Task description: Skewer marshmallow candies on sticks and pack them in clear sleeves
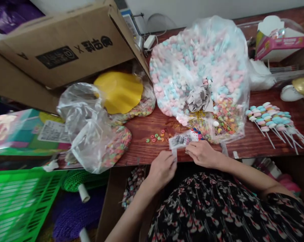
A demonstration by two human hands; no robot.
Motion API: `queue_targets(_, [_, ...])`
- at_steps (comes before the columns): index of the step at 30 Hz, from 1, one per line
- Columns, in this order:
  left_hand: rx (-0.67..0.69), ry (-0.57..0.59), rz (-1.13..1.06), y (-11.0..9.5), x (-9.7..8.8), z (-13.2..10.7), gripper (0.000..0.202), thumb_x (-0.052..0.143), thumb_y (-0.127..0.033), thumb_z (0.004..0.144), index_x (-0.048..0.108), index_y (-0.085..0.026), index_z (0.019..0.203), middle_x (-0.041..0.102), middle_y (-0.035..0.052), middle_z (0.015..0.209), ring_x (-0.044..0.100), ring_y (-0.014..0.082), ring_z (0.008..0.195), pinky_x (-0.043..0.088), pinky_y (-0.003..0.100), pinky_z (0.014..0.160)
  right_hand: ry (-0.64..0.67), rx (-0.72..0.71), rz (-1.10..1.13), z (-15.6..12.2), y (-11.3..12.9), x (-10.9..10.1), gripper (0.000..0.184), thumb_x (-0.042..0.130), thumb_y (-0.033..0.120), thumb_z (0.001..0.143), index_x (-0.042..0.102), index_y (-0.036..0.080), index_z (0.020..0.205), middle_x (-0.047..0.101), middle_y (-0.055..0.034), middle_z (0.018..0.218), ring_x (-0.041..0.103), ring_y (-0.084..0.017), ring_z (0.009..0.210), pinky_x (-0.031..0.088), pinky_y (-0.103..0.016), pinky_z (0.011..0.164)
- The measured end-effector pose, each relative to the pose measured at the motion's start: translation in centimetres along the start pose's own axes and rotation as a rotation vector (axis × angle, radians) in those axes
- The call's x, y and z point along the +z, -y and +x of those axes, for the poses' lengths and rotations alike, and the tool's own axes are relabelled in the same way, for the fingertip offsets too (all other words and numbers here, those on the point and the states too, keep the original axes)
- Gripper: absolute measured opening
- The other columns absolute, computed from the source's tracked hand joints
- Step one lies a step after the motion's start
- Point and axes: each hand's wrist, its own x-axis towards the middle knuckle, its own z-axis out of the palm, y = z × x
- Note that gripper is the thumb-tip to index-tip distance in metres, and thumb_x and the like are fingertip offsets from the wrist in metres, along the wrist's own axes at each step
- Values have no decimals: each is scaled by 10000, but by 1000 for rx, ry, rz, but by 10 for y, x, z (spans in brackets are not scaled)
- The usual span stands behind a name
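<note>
A small plastic packet with a printed white label and a blue-and-red dotted end lies at the table's front edge. My left hand is closed at its lower left, fingers pinched on a pale, clear strip of it. On the right side, my right hand pinches the packet's near edge with curled fingers. Just left of the packet are several loose ring-shaped candies, green, red and orange. Behind it sits a big clear bag of pastel candies, with crumpled grey paper and gold twist ties on it.
Candy skewers on white sticks lie at the right. A cardboard box, yellow sheet and clear plastic bag crowd the left. A pink carton stands back right. Below the table edge is a green crate.
</note>
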Motion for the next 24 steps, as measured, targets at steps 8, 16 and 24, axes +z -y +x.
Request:
queue_targets(8, [206,99,351,-22,25,90,193,456,-75,828,637,-128,869,616,136,906,560,258,850,453,374,708,-326,285,-115,-41,-35,-38,183,447,124,899,624,155,866,653,-66,829,569,-153,768,399,-260,703])
queue_targets(16, [404,-273,372,22,41,83,136,544,-163,851,671,-201,882,624,49,750,589,188,745,441,289,674,-506,811,-466,-132,-82,-72,220,438,209,920,648,176,863,665,-78,847,578,-191,829,400,-296,778])
queue_targets(24, [288,-349,96,11,36,87,215,556,-94,811,675,-213,945,666,61,852,584,220,826,475,338,761,-415,1230,-768,-168,-130,-123,310,465,349,910,676,162,1038,645,-127,1060,504,-266,949,317,-347,753])
